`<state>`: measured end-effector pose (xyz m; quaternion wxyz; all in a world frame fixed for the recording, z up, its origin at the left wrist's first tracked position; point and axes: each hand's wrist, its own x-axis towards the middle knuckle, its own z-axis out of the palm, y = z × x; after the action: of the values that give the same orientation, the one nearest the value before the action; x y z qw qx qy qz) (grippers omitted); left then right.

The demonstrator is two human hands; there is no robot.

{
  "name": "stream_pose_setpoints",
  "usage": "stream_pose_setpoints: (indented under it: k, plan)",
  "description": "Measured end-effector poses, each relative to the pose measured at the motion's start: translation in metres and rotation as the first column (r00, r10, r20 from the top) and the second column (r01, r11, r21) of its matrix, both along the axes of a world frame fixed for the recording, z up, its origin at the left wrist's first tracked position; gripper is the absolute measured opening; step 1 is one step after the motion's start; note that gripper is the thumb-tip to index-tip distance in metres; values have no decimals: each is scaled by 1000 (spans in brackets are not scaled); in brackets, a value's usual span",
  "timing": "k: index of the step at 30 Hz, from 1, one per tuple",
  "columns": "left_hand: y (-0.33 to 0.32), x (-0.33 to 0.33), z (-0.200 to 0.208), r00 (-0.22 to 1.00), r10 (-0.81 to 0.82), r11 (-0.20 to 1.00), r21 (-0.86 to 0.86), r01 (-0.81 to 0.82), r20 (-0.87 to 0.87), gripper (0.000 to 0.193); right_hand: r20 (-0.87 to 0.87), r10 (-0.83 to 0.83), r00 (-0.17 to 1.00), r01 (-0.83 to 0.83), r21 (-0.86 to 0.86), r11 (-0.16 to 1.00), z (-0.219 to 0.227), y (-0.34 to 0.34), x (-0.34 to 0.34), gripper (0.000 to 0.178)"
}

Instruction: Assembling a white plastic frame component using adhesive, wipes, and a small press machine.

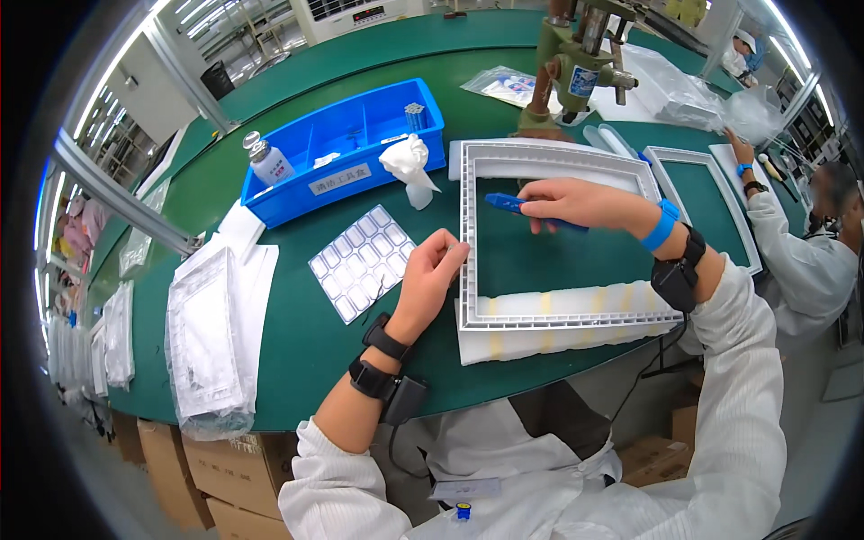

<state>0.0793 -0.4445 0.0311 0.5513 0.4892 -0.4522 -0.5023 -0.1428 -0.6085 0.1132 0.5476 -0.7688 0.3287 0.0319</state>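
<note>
Right hand (571, 203): fingers (541, 191) closed around a blue pen-shaped tool (506, 203), thumb and index near its front end. Tool sits over the opening of the white frame (558, 320); front end points left at the frame's left rail, just beside it, apart from it as far as I can see. Rear end sticks out below the palm.

Left hand (430, 281): fingers curled, thumb and index tips together at the outer edge of the left rail. Can't tell if they pinch the rail or just rest on it.

Writing: white label (340, 179) with dark characters on the front of the blue bin (279, 203); small print on the white bottle (272, 166) in it; blue plate with light print (583, 83) on the green press (569, 67). No copy of the text here.

Frame: rectangular, white, ribbed cells along the rails, near side on white foam (540, 341) with yellowish bands, on the green table (387, 378). Tool: solid blue, slim, tapered front.
</note>
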Motion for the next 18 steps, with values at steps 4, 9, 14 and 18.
stream_pose_setpoints:
  k: [4,9,14,18]
  plan:
    - [0,0,2,997,-19,1000,6,20,-68,21,-97,111,989,-127,-183,975,14,2,17,34]
    - [2,1,1,1000,-15,1000,-17,15,-18,19,-116,129,985,-145,-147,978,11,-1,21,34]
    - [2,-1,1,1000,-11,1000,-24,10,-16,19,-82,187,979,-196,-111,974,11,2,22,33]
    - [-1,-3,-6,1000,-6,1000,-7,6,8,19,-62,187,980,-193,-109,975,17,3,8,33]
